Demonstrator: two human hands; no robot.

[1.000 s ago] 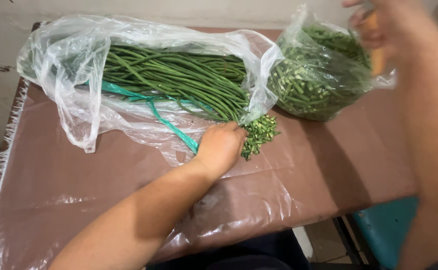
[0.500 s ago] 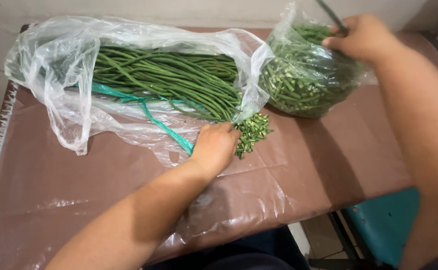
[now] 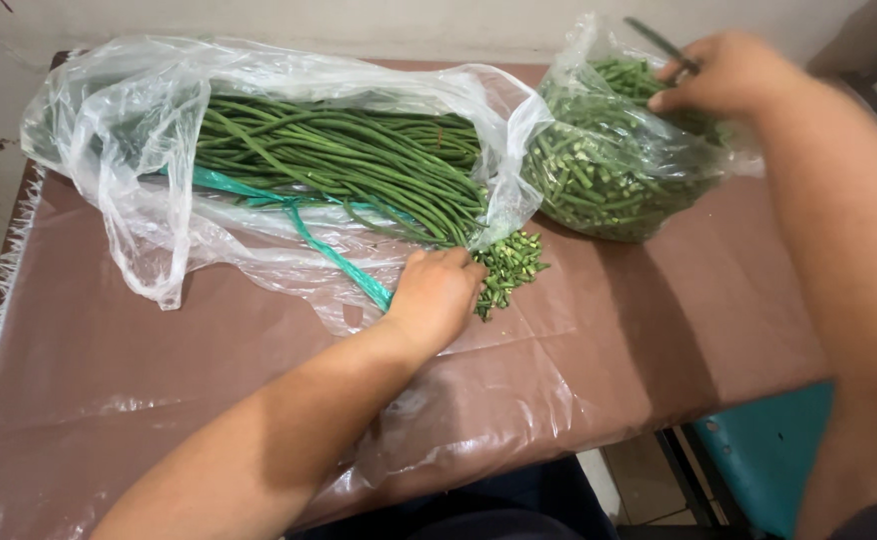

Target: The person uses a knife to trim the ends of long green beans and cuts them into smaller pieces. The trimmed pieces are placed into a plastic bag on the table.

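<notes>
A bundle of long green beans [image 3: 359, 165] lies in an open clear plastic bag [image 3: 129, 130] on the brown-covered table [image 3: 139, 400]. My left hand [image 3: 439, 295] rests at the bundle's near end, fingers curled over a small pile of cut bean pieces [image 3: 509, 270]. At the back right stands a second clear bag full of cut bean pieces [image 3: 599, 170]. My right hand [image 3: 729, 75] is on that bag's top, closed around a thin dark blade [image 3: 659, 42] that sticks up to the left.
A teal plastic strap [image 3: 329, 255] runs under the long beans. A pale wall stands behind the table. At the lower right, beyond the table edge, is a teal seat [image 3: 769, 460] on a dark frame. The table's left edge is frayed.
My right hand has come down from the top right corner onto the bag of cut pieces. My left hand has stayed on the small pile.
</notes>
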